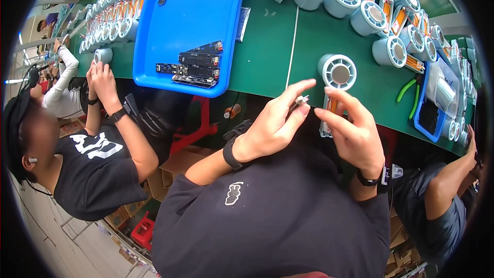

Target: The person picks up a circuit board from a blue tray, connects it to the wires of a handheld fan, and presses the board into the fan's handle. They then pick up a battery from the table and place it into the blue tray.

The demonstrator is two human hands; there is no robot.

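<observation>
Steadiness looks key as the left hand (271,127) pinches a small metallic part (302,100), the right hand (360,135), apparently empty, curving open near a pale-blue cylinder (340,73).

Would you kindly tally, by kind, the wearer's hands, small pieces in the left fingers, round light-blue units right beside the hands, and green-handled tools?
Left hand and right hand: 2
Small silvery piece: 1
Round light-blue unit: 1
Green-handled tool: 1
Total: 5
</observation>
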